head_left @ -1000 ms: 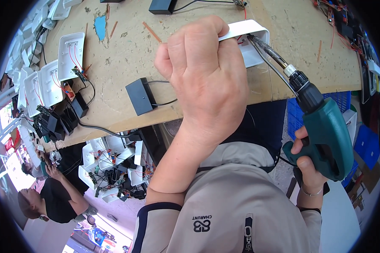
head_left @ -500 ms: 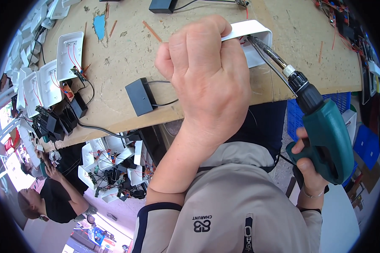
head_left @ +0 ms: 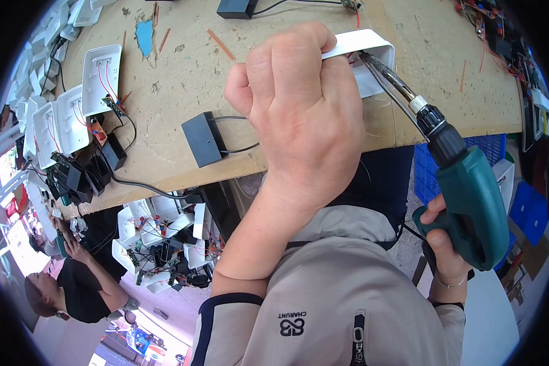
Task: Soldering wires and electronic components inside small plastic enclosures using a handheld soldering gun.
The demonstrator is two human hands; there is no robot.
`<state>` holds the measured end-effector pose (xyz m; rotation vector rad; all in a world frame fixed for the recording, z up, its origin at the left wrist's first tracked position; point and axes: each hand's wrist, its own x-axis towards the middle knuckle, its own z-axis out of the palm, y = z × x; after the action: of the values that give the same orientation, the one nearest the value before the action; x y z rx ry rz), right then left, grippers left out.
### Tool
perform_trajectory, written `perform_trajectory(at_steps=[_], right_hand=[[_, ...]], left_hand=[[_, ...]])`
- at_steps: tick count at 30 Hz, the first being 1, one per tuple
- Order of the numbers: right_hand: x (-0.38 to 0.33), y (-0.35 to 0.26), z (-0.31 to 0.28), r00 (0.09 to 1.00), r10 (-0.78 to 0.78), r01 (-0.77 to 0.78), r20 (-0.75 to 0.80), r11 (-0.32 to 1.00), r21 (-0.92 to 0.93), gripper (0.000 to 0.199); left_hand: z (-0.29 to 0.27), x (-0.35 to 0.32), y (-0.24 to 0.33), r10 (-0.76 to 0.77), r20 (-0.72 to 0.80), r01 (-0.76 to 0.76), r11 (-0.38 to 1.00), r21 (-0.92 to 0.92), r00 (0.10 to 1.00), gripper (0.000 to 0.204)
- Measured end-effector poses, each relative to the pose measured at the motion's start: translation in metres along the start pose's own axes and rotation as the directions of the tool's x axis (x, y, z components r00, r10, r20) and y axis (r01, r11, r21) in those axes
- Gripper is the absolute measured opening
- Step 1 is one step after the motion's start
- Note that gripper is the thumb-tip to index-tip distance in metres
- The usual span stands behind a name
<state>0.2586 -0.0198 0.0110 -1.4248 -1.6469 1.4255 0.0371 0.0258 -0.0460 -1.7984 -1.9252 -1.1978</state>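
Right at the bench edge (head_left: 409,137), left hand (head_left: 302,116) grips white housing (head_left: 366,52)

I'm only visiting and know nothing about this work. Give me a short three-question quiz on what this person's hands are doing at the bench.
1. True or false: the right hand grips a green power screwdriver.
2. What does the left hand hold? A) a white plastic housing B) a blue crate C) a cable
3. Where does the screwdriver's bit point?

Key
1. True.
2. A.
3. Into the housing's open side, where red wires show, above the wooden bench.
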Motion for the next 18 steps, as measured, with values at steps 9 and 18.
perform_trajectory(at_steps=[9, 18], right_hand=[[-0.0013, 0.0028, 0.0011, 1.000, 0.015, -0.014, 0.025, 1.000, -0.010, 0.070], [-0.0023, -0.0002, 0.0041, 0.998, 0.070, -0.070, 0.000, 0.997, 0.041, 0.072]], left_hand=[[-0.0005, 0.0007, 0.0008, -0.020, 0.021, 0.020, 1.000, 0.015, 1.000, 0.009], [-0.0020, 0.0017, 0.0003, -0.001, 0.024, 0.001, 1.000, 0.027, 1.000, 0.008]])
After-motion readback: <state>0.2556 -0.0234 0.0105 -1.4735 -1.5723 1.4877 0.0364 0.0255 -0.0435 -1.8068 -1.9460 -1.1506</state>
